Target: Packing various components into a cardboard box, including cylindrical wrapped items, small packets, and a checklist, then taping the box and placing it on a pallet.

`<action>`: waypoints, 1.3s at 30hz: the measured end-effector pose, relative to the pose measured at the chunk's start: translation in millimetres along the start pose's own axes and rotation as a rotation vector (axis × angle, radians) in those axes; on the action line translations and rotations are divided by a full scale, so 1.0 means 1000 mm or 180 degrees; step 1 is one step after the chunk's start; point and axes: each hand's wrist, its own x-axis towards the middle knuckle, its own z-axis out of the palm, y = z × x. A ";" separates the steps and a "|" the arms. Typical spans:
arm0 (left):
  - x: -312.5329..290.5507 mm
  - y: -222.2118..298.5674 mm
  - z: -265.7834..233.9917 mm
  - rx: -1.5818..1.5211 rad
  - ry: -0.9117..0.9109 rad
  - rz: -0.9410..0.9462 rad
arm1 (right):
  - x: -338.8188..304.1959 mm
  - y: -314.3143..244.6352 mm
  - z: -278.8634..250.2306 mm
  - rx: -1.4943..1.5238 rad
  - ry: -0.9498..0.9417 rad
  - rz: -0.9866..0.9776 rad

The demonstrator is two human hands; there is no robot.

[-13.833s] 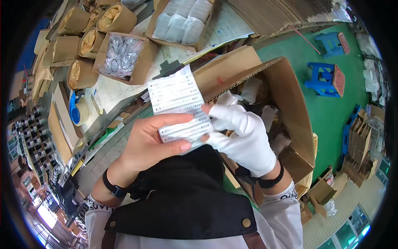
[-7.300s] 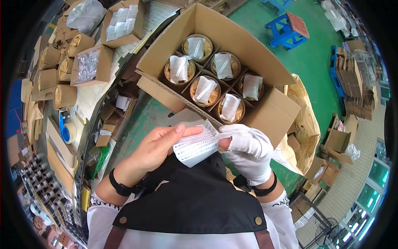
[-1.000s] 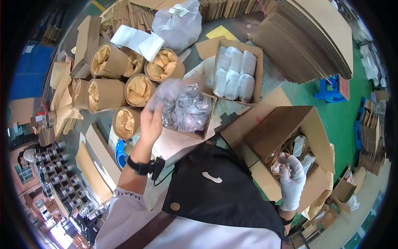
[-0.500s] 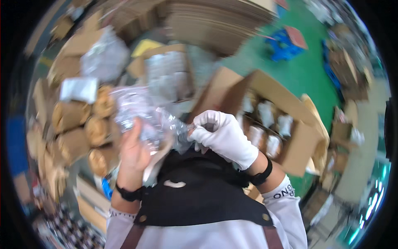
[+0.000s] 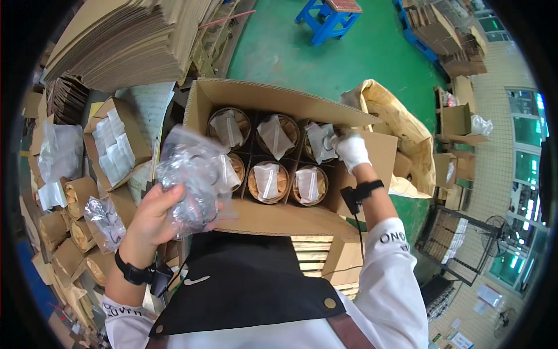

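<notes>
My bare left hand (image 5: pixel 157 215) grips a clear plastic bag (image 5: pixel 189 174) of small shiny pieces, held over the near left corner of an open cardboard box (image 5: pixel 285 220). My white-gloved right hand (image 5: pixel 353 152) reaches into the far right compartment, fingers closed by a white packet (image 5: pixel 318 141). A small shiny bit shows at its fingertips, too small to name. Dark dividers split the box into compartments. In each stands a round, brown-paper-lined container (image 5: pixel 286 181) with a white packet on top; the bag partly covers the near left one.
Stacked flat cardboard (image 5: pixel 133 46) stands far left. A smaller box of white packets (image 5: pixel 113 145), brown paper rolls (image 5: pixel 78 195) and another clear bag (image 5: pixel 104 221) lie left. A large brown paper sack (image 5: pixel 401 128) is right of the box; a blue stool (image 5: pixel 328 20) stands beyond.
My view has swung right, so the box is now in front of me. The right hand has left the bag's mouth and moved into the far right compartment; the left still holds the bag.
</notes>
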 end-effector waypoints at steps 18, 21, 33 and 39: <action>0.108 -0.061 0.037 -0.0284 0.0263 -0.0780 | -0.106 -0.155 0.013 0.1202 -0.1541 -0.0559; 0.096 -0.062 0.026 -0.0492 0.0150 -0.0952 | -0.103 -0.152 0.013 0.2204 -0.2248 0.0000; 0.048 -0.048 -0.006 -0.0505 0.1057 -0.0167 | -0.007 -0.080 0.065 0.0710 -0.1302 0.0175; 0.003 -0.042 -0.021 -0.1078 0.0741 0.0165 | -0.044 -0.132 0.020 -0.1207 -0.0884 -0.0541</action>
